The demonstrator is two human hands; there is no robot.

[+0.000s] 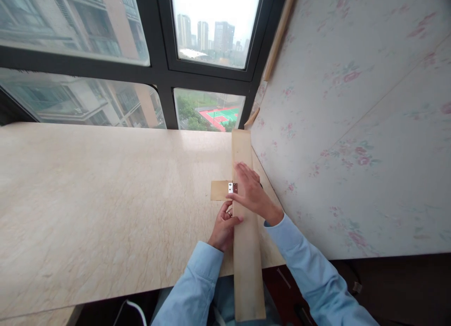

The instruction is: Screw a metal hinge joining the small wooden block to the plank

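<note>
A long, narrow wooden board (247, 251) runs from near the window, over the front edge of the sill, toward my body. At its left edge sits a small metal hinge (233, 188) with screw holes, one leaf on the board and the other over a small thin wooden piece (219, 190). My left hand (224, 225) grips the board's left edge just below the hinge, thumb on top and fingers partly hidden at the side. My right hand (252, 190) rests across the board with its fingers stretched out, its thumb beside the hinge.
The marble-patterned sill (105, 199) spreads to the left. A dark-framed window (165, 77) stands behind it, and a flower-patterned wall (352, 128) rises close on the right. A white cable (136, 308) hangs below the sill's front edge.
</note>
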